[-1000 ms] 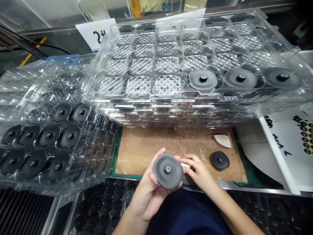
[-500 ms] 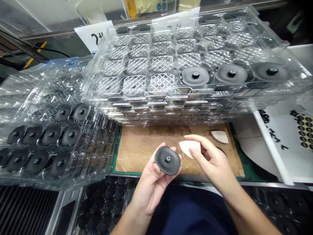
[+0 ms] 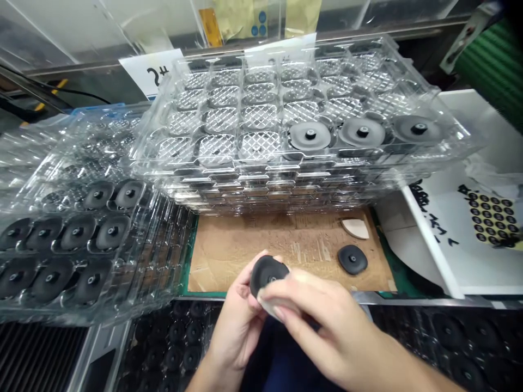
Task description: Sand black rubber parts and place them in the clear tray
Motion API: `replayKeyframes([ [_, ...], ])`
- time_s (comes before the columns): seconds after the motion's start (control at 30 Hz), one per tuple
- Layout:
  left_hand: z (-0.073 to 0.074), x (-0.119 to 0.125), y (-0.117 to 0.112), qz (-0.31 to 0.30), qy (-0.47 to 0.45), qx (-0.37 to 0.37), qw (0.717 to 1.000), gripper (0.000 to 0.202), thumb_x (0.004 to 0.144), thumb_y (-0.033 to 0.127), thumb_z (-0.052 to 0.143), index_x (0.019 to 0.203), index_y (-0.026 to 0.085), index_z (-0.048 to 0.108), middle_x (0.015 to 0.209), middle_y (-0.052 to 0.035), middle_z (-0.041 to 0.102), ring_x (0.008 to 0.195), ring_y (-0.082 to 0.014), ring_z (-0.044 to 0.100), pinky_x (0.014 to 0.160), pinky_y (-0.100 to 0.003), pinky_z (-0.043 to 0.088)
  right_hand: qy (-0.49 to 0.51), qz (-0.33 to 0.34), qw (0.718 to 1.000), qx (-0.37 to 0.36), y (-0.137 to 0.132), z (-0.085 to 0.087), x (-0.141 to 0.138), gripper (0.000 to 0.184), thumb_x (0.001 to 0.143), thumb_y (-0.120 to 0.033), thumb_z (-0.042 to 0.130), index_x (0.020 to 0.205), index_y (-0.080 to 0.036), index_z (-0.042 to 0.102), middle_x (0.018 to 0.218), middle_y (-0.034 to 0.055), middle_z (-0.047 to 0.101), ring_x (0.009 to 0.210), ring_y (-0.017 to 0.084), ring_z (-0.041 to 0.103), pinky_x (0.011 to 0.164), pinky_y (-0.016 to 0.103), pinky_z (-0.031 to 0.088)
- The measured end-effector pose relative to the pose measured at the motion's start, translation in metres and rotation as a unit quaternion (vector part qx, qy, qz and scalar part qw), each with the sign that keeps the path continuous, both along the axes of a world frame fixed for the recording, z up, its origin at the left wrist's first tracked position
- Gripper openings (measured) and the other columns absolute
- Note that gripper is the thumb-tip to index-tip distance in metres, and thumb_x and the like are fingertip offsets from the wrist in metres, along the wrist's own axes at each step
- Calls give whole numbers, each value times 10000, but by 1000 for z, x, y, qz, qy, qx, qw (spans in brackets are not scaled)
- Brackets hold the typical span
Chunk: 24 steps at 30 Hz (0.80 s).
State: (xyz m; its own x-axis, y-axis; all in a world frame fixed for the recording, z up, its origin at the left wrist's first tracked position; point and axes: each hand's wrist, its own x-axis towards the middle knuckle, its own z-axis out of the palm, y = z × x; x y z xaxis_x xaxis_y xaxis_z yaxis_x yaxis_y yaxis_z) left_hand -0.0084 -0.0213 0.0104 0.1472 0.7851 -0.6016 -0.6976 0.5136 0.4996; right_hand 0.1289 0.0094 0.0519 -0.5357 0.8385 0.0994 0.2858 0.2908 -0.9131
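My left hand holds a black rounded disc with a small raised hub, its face tilted up. Closed over the lower right part of that disc, my right hand grips a thin white pad, now mostly covered by my fingers. The pad appears to lie against the disc's edge; the exact contact is hidden. On the brown board beyond my hands rest a second black disc and another white pad.
A stack of clear plastic trays stands behind the board, its top tray holding black discs at front right. More trays with discs stand at left. At right, a white bin contains a sheet of round black stickers.
My right hand has brought the white pad left and down onto the black disc. The disc has tilted slightly in my left hand. The second disc on the board is now uncovered.
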Motion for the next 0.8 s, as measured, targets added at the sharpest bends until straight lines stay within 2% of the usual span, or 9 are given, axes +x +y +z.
replayKeyframes([
  [0.07, -1, 0, 0, -6, -2, 6, 1000, 528, 547, 252, 835, 1053, 241, 681, 1046, -50, 719, 923, -166, 654, 773, -193, 517, -13, 17, 999, -32, 0, 3, 2, 197, 877, -78, 471, 960, -188, 611, 842, 5, 627, 746, 103, 584, 670, 191, 466],
  [0.2, -2, 2, 1, -36, -5, 21, 999, 506, 593, 231, 811, 1080, 221, 673, 1017, -69, 722, 904, -178, 662, 801, -222, 510, 0, -99, 992, 84, -1, 5, 0, 220, 893, -108, 430, 1037, -120, 595, 862, 72, 625, 774, 154, 593, 698, 260, 481],
  [0.27, 0, 1, 1, -39, -6, 14, 999, 491, 568, 233, 825, 1040, 234, 690, 1027, -59, 722, 908, -186, 664, 817, -235, 510, 0, -65, 995, 82, -3, 6, 1, 224, 891, -106, 422, 1029, -122, 597, 855, 75, 634, 767, 161, 594, 687, 265, 487],
  [0.37, 3, 0, 1, -25, 2, -1, 1000, 504, 523, 220, 845, 1004, 259, 701, 1030, -35, 724, 901, -179, 666, 795, -217, 513, -32, 16, 999, -1, -5, 8, 6, 205, 873, -84, 458, 965, -175, 617, 831, 25, 641, 730, 126, 596, 649, 215, 480],
  [0.43, 4, 2, 1, -34, 3, 1, 999, 500, 516, 244, 849, 995, 236, 704, 1018, -52, 726, 899, -183, 664, 781, -218, 512, -29, -29, 999, 16, -3, 7, 6, 210, 875, -85, 460, 992, -165, 614, 842, 31, 639, 737, 128, 597, 661, 221, 480],
  [0.53, 5, 6, 3, -54, -4, 10, 998, 486, 527, 249, 844, 991, 205, 707, 1015, -78, 726, 930, -198, 658, 831, -246, 501, 13, -88, 991, 102, -3, 5, 5, 223, 881, -90, 446, 1042, -112, 598, 846, 67, 642, 757, 151, 596, 691, 259, 486],
  [0.67, 7, 6, 8, -51, -27, 3, 998, 544, 455, 193, 872, 975, 239, 717, 976, -43, 741, 869, -165, 675, 781, -204, 517, -7, 1, 1000, 23, -9, 8, 24, 204, 858, -65, 492, 980, -167, 620, 825, 14, 654, 728, 107, 604, 661, 191, 477],
  [0.73, 7, 7, 9, -48, -42, 0, 998, 585, 396, 241, 891, 957, 238, 724, 961, -37, 745, 829, -155, 680, 728, -185, 527, -49, -16, 999, -1, -11, 10, 36, 205, 857, -70, 498, 962, -193, 623, 788, -7, 645, 680, 93, 593, 609, 180, 458],
  [0.8, 9, 10, 9, -43, -45, -4, 998, 599, 387, 271, 892, 961, 245, 722, 970, -26, 742, 840, -147, 674, 724, -174, 524, -94, -70, 993, 28, -9, 11, 42, 191, 861, -86, 499, 962, -191, 623, 760, -1, 634, 652, 105, 576, 588, 207, 440],
])
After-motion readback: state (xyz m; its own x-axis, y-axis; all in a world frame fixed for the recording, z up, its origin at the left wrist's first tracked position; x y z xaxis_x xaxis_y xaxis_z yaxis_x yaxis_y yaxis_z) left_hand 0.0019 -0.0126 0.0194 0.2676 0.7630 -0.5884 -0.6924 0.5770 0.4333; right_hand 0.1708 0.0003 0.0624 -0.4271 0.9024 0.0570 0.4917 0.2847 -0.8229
